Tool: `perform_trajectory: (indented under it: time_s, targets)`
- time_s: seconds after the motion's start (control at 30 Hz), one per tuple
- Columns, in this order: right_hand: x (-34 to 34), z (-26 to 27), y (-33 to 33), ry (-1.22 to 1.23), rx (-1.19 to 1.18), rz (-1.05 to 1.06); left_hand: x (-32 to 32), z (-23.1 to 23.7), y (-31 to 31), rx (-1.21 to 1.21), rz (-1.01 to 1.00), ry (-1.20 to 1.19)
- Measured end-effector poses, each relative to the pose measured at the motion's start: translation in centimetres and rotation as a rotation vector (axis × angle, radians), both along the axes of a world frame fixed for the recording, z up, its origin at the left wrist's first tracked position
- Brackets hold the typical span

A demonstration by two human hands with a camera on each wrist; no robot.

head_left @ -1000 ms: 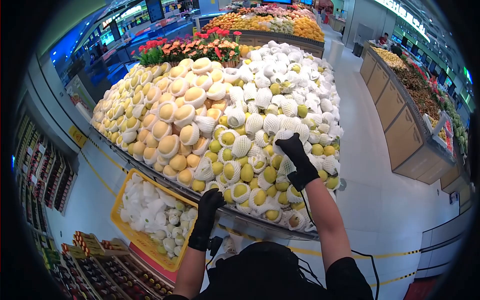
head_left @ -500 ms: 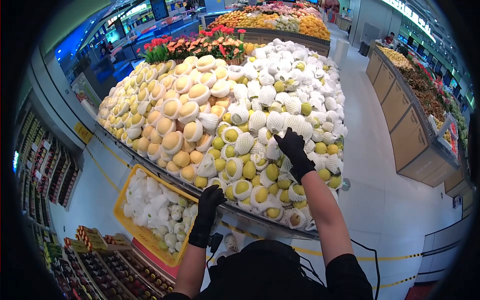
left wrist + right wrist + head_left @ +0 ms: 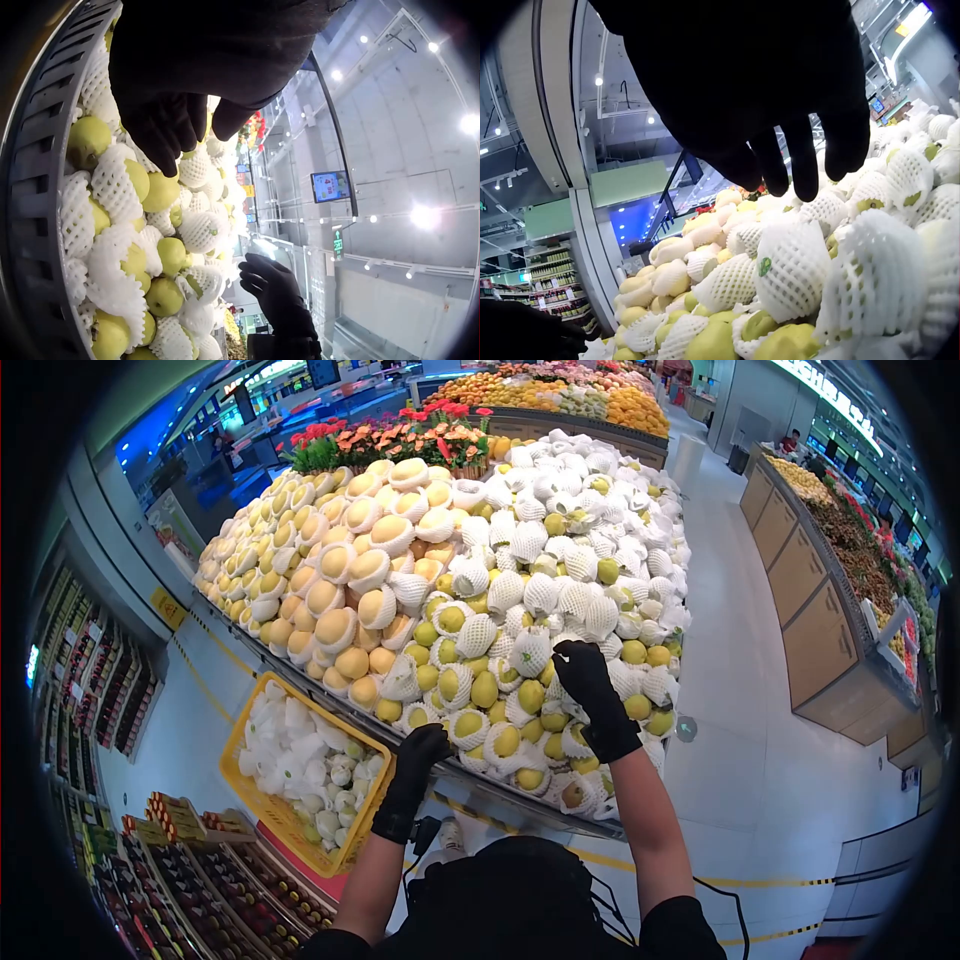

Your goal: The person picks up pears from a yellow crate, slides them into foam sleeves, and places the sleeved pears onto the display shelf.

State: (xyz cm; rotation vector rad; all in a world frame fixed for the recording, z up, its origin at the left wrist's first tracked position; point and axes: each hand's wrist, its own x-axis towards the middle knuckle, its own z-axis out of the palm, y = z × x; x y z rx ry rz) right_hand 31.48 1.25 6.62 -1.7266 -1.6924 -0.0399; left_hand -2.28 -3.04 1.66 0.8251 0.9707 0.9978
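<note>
Netted yellow-green pears [image 3: 484, 689] lie piled on the display. My black-gloved right hand [image 3: 597, 700] is over the pile, just right of a pear in white foam netting with a green sticker [image 3: 530, 651]. In the right wrist view, the fingers of the right hand [image 3: 780, 112] hang down loosely above that netted pear [image 3: 791, 266], with nothing visible between them. My gloved left hand [image 3: 415, 765] is at the display's front edge, its fingers loosely bent. The left wrist view shows the left hand [image 3: 195, 82] above pears [image 3: 160, 192], holding nothing visible.
A yellow crate [image 3: 238, 762] with white netting and wrapped fruit stands at the front left. Larger yellow-orange fruit [image 3: 335, 626] fills the display's left side, with flowers [image 3: 400, 440] behind. Bottle shelves [image 3: 90, 690] are at far left; another produce counter [image 3: 815, 585] lies across the right aisle.
My right hand has come back slightly toward me from farther up the pile, and the stickered netted pear now shows beside it. The left hand stays near the front edge.
</note>
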Motion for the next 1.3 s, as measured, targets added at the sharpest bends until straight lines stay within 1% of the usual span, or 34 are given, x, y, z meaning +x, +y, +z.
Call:
perform_trajectory:
  time_s: [0.1,0.13,0.23,0.27,0.37,0.4,0.5,0.53,0.57,0.6,0.63,0.7,0.73,0.83,0.87,0.93,0.97,1.0,1.1,1.17,1.2,1.3]
  targets:
    - [-1.8,0.5,0.4,-0.124,-0.072,-0.091,0.4,-0.2,-0.9,-0.013,-0.004,0.005]
    - [-2.2,0.2,1.4,-0.152,-0.132,-0.122,0.5,-0.1,-1.4,-0.024,-0.003,0.011]
    - [-4.1,0.7,3.4,-0.084,-0.314,-0.212,0.4,-0.2,-2.6,-0.046,0.02,0.021]
    - [-4.2,0.2,4.7,-0.032,-0.403,-0.205,0.2,-0.3,-3.1,-0.051,0.033,0.022]
    - [-4.2,-1.2,6.8,-0.01,-0.515,-0.239,-0.5,-0.3,-4.0,-0.069,0.082,0.04]
    - [-4.1,-1.3,7.4,0.045,-0.583,-0.236,-0.8,-0.1,-4.3,-0.061,0.098,0.049]
    - [-3.1,-2.0,8.5,0.172,-0.526,-0.222,-2.4,0.8,-5.5,-0.035,0.138,0.082]
    - [-1.2,-5.1,11.2,0.219,-0.562,-0.072,-3.0,0.9,-5.7,-0.012,0.144,0.093]
    - [-0.7,-4.8,10.8,0.328,-0.512,0.052,-3.6,1.0,-5.7,0.015,0.15,0.102]
    - [-0.3,-4.5,10.8,0.268,-0.521,0.072,-4.3,0.7,-5.7,0.008,0.179,0.138]
    - [-0.3,-4.4,10.7,0.209,-0.533,0.091,-4.9,0.2,-6.0,0.003,0.203,0.116]
    - [-0.8,-3.6,10.4,0.09,-0.555,0.022,-6.1,-0.5,-6.3,-0.003,0.246,0.076]
    - [-1.0,-2.9,10.0,0.028,-0.568,-0.013,-6.7,-0.9,-6.3,0.001,0.247,0.093]
    - [-2.0,-1.1,9.4,-0.117,-0.48,-0.197,-8.3,-1.1,-6.6,0.012,0.267,0.127]
    - [-1.8,-0.7,9.5,-0.149,-0.508,-0.17,-8.7,-0.9,-6.7,0.015,0.282,0.13]
    - [-2.2,1.5,8.4,-0.186,-0.39,-0.2,-9.8,-0.9,-7.0,0.051,0.293,0.154]
    - [-2.1,1.7,8.1,-0.21,-0.328,-0.198,-10.3,-1.1,-7.2,0.022,0.324,0.126]
    - [-2.4,1.8,7.8,-0.305,-0.169,-0.232,-10.6,-1.0,-7.3,-0.005,0.354,0.099]
    - [-2.7,2.7,6.9,-0.316,-0.1,-0.194,-11.7,-1.2,-7.7,-0.027,0.401,0.079]
    - [-2.9,2.5,6.2,-0.202,0.017,-0.098,-12.0,-0.8,-8.0,-0.018,0.415,0.06]
    - [-3.2,2.6,5.7,-0.144,0.074,-0.047,-12.1,-0.3,-8.4,0.024,0.405,0.084]
    - [-4.7,2.6,3.6,0.408,-0.222,0.155,-14.8,-3.7,-9.0,0.305,0.343,0.468]
